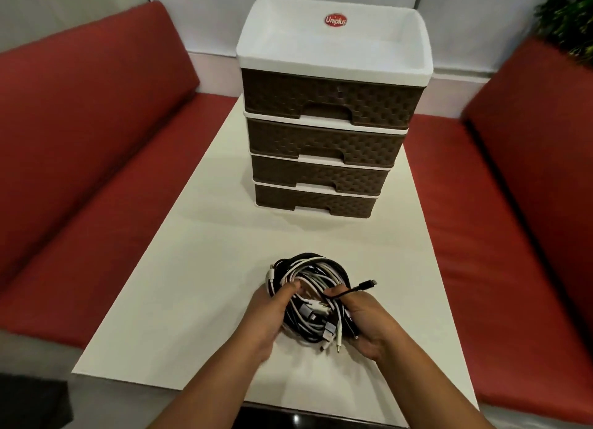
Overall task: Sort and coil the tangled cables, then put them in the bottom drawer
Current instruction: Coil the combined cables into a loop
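Red benches [80, 133] run along both sides and behind, cushioned seat and back. White table [179, 268] sits between them, long side running away from the camera. Green plant [568, 17] in the top right corner, blurred.

Drawer unit [327, 123] stands upright at the far end of the table — white frame, open white tray top with a red oval "Uniplus" sticker [335, 20], 4 dark brown woven-pattern drawers stacked. All 4 look pushed in. Bottom drawer [316, 202] sits lowest, front facing the camera, shut.

Tangled cables [309, 300] at the near end of the table, well apart from the drawer unit — 1 loose round bundle of black and white leads mixed together, several plug ends poking out at the near side. Cannot tell whether the bundle rests on the table or is lifted slightly.

Left hand [269, 319] grips the left side of the bundle, thumb over the top, fingers curled under. Right hand [365, 322] grips the right side, palm toward the bundle, and pinches a black cable end [364, 285] that sticks out up and to the right, connector free in the air. Hands close together, only the bundle between them.
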`<state>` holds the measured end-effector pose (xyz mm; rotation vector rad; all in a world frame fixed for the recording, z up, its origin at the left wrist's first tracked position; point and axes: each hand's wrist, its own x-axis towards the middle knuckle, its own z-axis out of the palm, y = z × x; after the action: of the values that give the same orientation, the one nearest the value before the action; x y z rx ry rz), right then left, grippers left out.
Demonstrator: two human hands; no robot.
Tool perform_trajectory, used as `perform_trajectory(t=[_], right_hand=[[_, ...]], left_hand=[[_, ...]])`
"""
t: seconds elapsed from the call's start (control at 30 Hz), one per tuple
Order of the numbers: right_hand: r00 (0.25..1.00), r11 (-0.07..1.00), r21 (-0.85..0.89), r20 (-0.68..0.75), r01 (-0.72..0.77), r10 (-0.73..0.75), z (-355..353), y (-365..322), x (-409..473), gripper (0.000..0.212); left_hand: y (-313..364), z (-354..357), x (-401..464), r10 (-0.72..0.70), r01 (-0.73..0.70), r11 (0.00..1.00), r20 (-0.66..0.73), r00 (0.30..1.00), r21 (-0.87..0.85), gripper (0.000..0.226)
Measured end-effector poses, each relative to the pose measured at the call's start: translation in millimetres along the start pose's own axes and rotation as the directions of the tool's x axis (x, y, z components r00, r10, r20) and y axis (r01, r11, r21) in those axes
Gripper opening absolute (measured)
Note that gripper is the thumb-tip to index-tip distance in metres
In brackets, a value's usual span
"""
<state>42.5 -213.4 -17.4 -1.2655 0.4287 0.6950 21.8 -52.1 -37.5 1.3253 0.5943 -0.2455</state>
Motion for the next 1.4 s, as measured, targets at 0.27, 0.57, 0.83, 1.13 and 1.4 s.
perform_trajectory(t=[0.27, 0.57, 0.83, 1.13, 1.4], right_hand=[[0.979, 0.902, -0.380, 0.086, 0.204, -0.185, -16.2, -12.7, 17.1, 0.013], [0.887, 0.335, -0.889, 0.147, 0.312, -0.437, -24.7, -16.1, 34.6, 0.075], [0.746, 0.351, -0.709, 0.368, 0.612, -0.556, -27.9, -30.6, -4.8, 0.024], [0.693, 0.524, -0.559, 0.133, 0.643, -0.708, -10.2, -7.6, -15.9, 0.008], [0.872, 0.906, -0.271, -0.283, 0.326, -0.399, -37.3, 11.8, 0.3, 0.008]], left_hand=[[-7.1, -4.0, 3.1, 0.326, -0.057, 0.715, -0.260, 0.909, 0.697, 0.051], [-12.6, -5.9, -0.4, 0.479, -0.069, 0.576, -0.267, 0.836, 0.815, 0.078], [13.3, -10.3, -1.0, 0.712, -0.597, 0.461, 0.127, 0.690, 0.656, 0.042], [4.2, -18.1, 36.9, 0.487, -0.509, 0.488, 0.263, 0.833, 0.709, 0.036], [-15.1, -18.0, 30.1, 0.592, -0.479, 0.416, 0.170, 0.788, 0.773, 0.034]])
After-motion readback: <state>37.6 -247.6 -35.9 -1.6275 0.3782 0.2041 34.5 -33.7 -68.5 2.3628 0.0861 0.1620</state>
